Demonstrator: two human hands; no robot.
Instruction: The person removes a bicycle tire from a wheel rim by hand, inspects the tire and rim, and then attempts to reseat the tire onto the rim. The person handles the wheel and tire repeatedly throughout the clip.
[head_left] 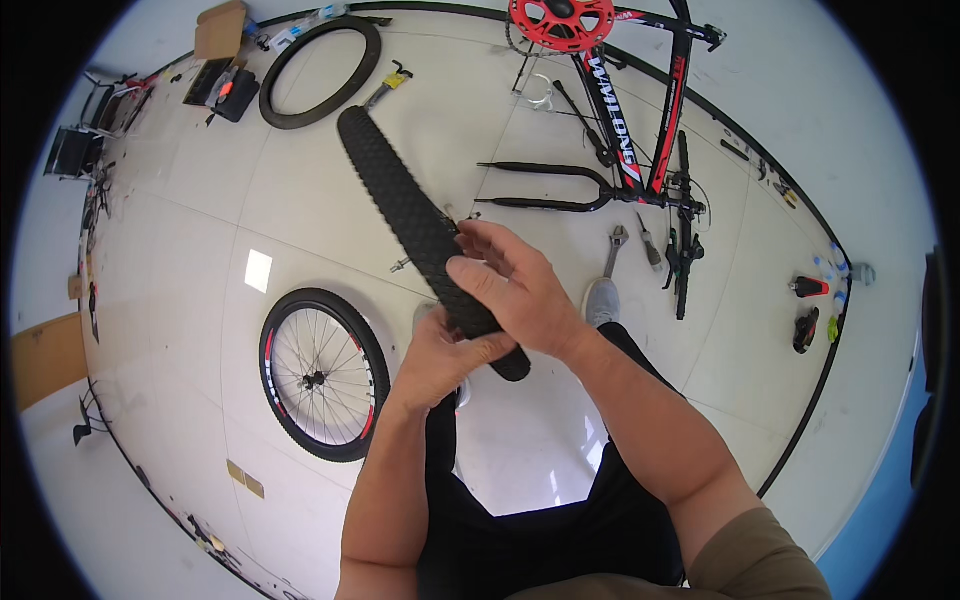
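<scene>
Edge-on between my hands is a bicycle wheel (pixel 395 200) with a black knobbly tyre, tilted with its top toward the far left. A bit of its axle shows on the left side; its spokes are hidden. My left hand (pixel 440 362) is closed round the near end of the tyre, thumb across the tread. Higher up, my right hand (pixel 515 285) grips the same tyre from the right, its thumb on the tread and its fingers behind the far side.
Another wheel (pixel 318 375) lies on the floor at the left. A loose tyre (pixel 320 72) and a yellow-handled tool (pixel 390 84) are farther off. A black-and-red bicycle frame (pixel 610 120) with its fork (pixel 550 188) lies at the far right, near an adjustable wrench (pixel 614 250) and a screwdriver (pixel 650 243).
</scene>
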